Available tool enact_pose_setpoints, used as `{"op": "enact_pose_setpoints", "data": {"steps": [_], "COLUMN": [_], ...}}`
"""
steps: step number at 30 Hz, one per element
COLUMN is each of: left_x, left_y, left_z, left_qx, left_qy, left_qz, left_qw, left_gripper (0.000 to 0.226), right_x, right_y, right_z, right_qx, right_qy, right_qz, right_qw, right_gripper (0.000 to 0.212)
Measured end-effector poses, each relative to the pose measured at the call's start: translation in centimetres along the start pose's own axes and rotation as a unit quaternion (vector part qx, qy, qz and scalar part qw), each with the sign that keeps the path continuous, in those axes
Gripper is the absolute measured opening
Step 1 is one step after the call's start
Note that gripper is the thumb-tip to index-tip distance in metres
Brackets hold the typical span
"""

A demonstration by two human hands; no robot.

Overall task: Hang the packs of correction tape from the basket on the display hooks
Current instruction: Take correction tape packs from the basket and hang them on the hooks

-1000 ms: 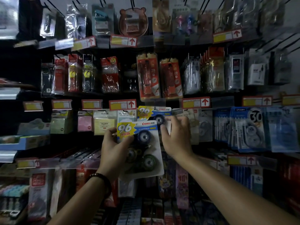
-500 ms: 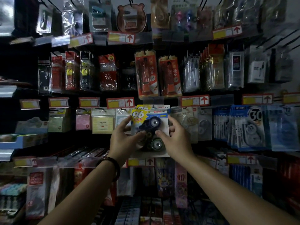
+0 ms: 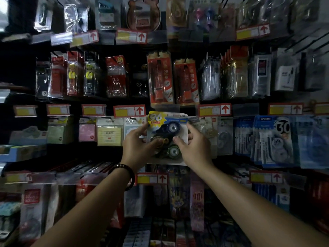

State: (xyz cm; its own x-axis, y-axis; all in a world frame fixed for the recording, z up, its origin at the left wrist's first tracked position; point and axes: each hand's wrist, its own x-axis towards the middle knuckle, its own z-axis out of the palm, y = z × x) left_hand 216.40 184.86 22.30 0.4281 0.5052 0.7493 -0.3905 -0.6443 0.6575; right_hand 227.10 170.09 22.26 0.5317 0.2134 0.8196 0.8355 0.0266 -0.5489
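Hands meet at the centre of the frame: your left hand (image 3: 138, 142) and right hand (image 3: 193, 146) each pinch a side edge of the correction tape pack (image 3: 168, 129). It sits upright against the display, just under a red price tag (image 3: 129, 110), between the sticky notes (image 3: 109, 133) on its left and blue packs (image 3: 272, 139) toward the right.

You've got a glossy card-backed pack of correction tape (image 3: 167, 138) between your hands, its clear plastic blister catching light over smooth dark plastic dispensers. Your left wrist carries a bracelet (image 3: 128, 173) of dark, shiny beads. Above, the red pencil packs (image 3: 160, 79) show printed card under glossy film. To your left, the sticky-note packs (image 3: 109, 131) sit in crinkly clear wrap, matt paper inside. Price tags (image 3: 129, 111) look like smooth paper slips in clear plastic holders. Far right, the blue packs (image 3: 274, 139) shine with glossy plastic fronts. Up top, the hanging bags (image 3: 76, 18) are wrinkled, reflective cellophane.
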Motion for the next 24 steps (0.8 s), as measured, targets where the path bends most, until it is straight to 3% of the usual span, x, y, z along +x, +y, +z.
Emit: {"op": "enact_pose_setpoints", "data": {"steps": [7, 12, 18, 24], "left_x": [0.2, 1.1, 1.2, 0.3], "left_y": [-0.3, -0.3, -0.3, 0.4], "left_z": [0.0, 0.3, 1.4, 0.8], "left_qx": [0.0, 0.066, 0.179, 0.203], "left_qy": [-0.017, -0.026, -0.013, -0.019], "left_qz": [-0.036, -0.052, -0.024, -0.025], "left_qw": [0.999, 0.996, 0.983, 0.979], "left_gripper": [0.059, 0.035, 0.067, 0.066], "right_x": [0.9, 2.0, 2.6, 1.7], "right_y": [-0.1, 0.3, 0.5, -0.2], "right_z": [-1.1, -0.3, 0.6, 0.5], "right_qx": [-0.037, -0.093, -0.153, -0.22], "right_qy": [-0.022, -0.049, -0.084, -0.098], "right_qz": [0.0, 0.015, 0.053, 0.084], "right_qw": [0.999, 0.994, 0.983, 0.967], "right_gripper": [0.045, 0.034, 0.044, 0.047]}}
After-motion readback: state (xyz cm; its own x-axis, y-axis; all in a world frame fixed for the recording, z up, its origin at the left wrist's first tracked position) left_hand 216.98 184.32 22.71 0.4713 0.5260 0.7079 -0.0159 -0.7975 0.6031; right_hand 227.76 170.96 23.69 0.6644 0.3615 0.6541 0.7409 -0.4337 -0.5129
